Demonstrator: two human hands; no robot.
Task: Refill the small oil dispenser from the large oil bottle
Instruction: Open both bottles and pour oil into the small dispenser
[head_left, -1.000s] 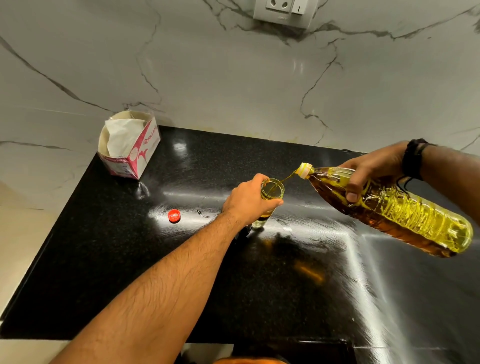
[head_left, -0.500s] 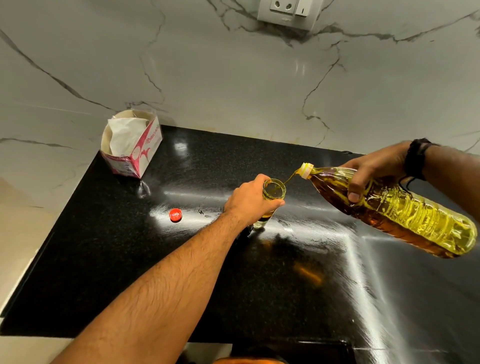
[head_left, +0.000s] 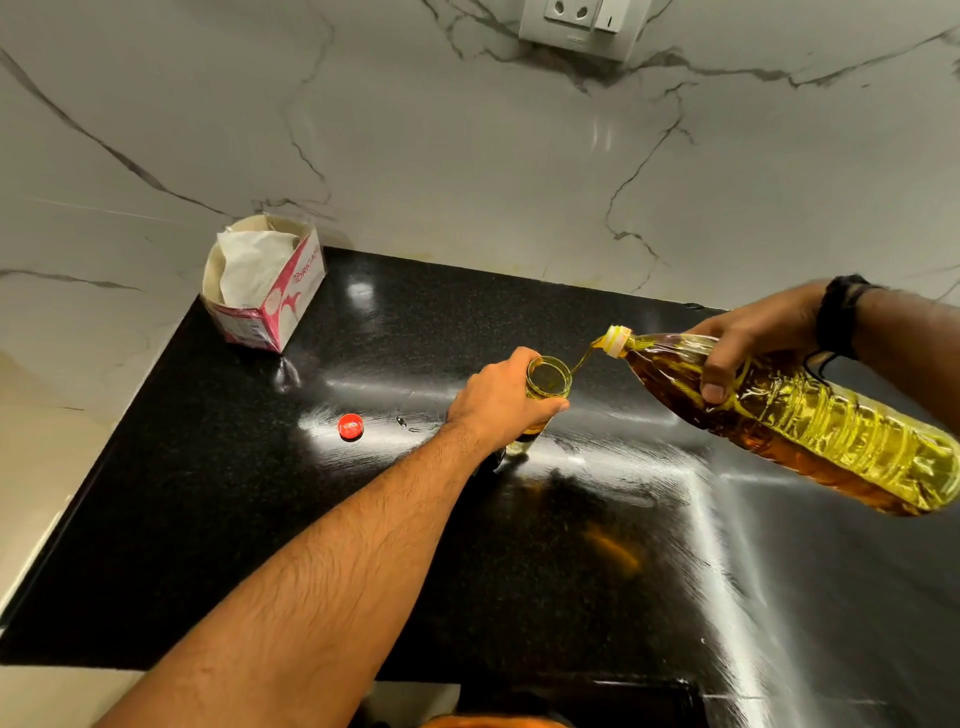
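Note:
The small glass oil dispenser (head_left: 548, 376) stands upright on the black countertop (head_left: 260, 519), its open mouth showing yellow oil inside. My left hand (head_left: 498, 400) wraps around its body and hides most of it. My right hand (head_left: 748, 343) grips the large clear plastic oil bottle (head_left: 810, 421) near its shoulder. The bottle is tilted with its neck down to the left, and a thin stream of oil runs from its spout into the dispenser's mouth. A red cap (head_left: 350, 426) lies on the counter to the left of my left hand.
An open pink and white tissue box (head_left: 270, 291) sits at the counter's back left corner. A marble wall with a socket plate (head_left: 582, 23) rises behind. The counter's left edge drops to a pale floor. A few small drops mark the counter near the cap.
The oil stream keeps flowing into the dispenser. Both hands and the bottle hold nearly the same pose; the view has shifted only slightly.

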